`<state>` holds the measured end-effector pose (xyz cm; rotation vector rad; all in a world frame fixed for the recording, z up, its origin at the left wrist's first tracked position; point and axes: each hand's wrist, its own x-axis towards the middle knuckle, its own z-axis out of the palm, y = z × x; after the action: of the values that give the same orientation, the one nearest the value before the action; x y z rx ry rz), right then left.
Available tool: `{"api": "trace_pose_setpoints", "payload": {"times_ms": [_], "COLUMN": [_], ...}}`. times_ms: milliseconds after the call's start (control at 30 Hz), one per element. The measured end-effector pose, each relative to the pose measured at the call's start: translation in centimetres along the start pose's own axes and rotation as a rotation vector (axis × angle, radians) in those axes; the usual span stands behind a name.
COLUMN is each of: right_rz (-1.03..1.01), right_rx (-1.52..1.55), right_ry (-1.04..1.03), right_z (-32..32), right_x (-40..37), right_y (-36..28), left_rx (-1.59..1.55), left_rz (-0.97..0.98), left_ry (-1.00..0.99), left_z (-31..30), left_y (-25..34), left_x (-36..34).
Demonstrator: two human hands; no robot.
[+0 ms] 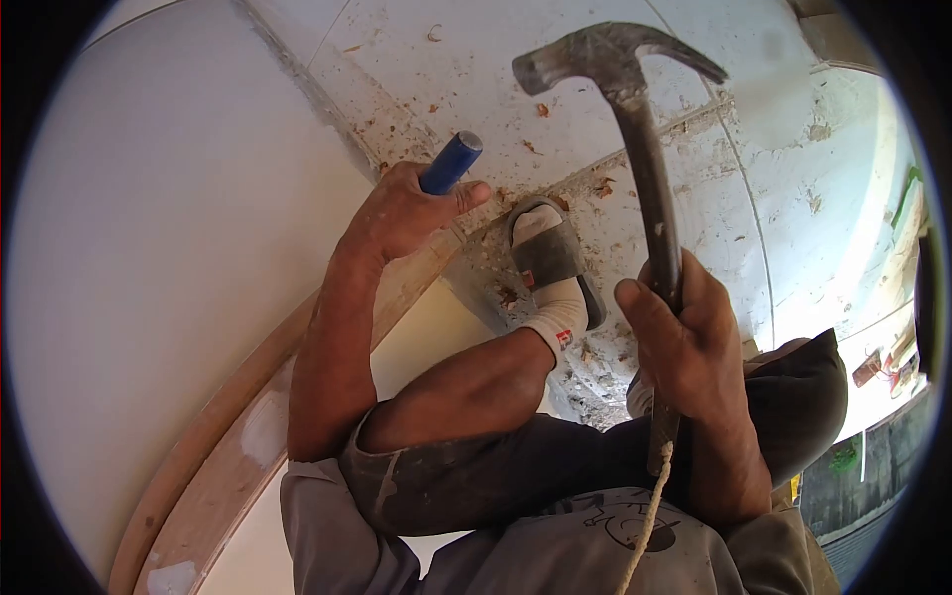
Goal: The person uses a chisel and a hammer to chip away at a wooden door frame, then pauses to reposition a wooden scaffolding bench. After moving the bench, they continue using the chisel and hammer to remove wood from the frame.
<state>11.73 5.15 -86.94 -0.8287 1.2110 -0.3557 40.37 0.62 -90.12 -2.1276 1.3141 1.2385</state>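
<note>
My left hand (402, 213) is wrapped round a blue chisel (451, 164), near the curved wooden edge. Its flat, worn striking end points up and away from me; the lower end is hidden by my hand and arm. My right hand (689, 342) grips a claw hammer (645, 149) by its dark, worn handle. The hammer's metal head is raised at the top of the view, with the face to the left and the claw to the right. A pale rope (650, 516) hangs from the handle's end.
A curved wooden rim (233, 397) runs along the left beside a smooth pale panel (169, 198). Chips and dry leaves lie on the whitish tiled floor (684, 164). My sandalled foot (545, 253) rests between my hands. Several small items lie at the far right.
</note>
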Motion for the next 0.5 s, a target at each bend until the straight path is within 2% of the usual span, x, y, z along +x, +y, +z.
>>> {"api": "trace_pose_setpoints", "payload": {"times_ms": [133, 167, 200, 233, 333, 400, 467, 500], "right_rz": [-0.085, -0.093, -0.11, -0.103, -0.093, -0.078, -0.156, -0.189], "right_rx": [0.349, 0.466, 0.457, 0.423, 0.419, 0.441, 0.576, 0.638], "right_ry": [0.345, 0.408, 0.438, 0.443, 0.429, 0.426, 0.45, 0.392], "right_z": [-1.1, -1.5, -1.9, -2.2, -1.9, -1.5, -1.4, -2.1], "right_x": [0.0, -0.1, -0.4, -0.3, 0.2, 0.2, -0.1, -0.1], "right_y": [-3.1, -3.6, -3.5, -3.2, -3.2, -3.4, -3.7, -3.6], "left_rx": [0.021, 0.081, 0.141, 0.088, 0.068, 0.13, 0.084, 0.073], "left_rz": [0.029, 0.086, 0.139, 0.039, 0.009, 0.048, 0.055, 0.048], "left_ry": [-0.026, -0.042, -0.069, -0.082, -0.104, -0.046, -0.092, -0.095], "left_z": [1.4, 1.9, 2.4, 1.7, 1.1, 2.1, 1.9, 1.8], "left_y": [1.4, 1.6, 2.0, 2.2, 2.2, 1.4, 1.4, 1.6], "left_x": [0.7, 1.0, 1.1, 1.0, 0.9, 1.0, 0.9, 0.7]}}
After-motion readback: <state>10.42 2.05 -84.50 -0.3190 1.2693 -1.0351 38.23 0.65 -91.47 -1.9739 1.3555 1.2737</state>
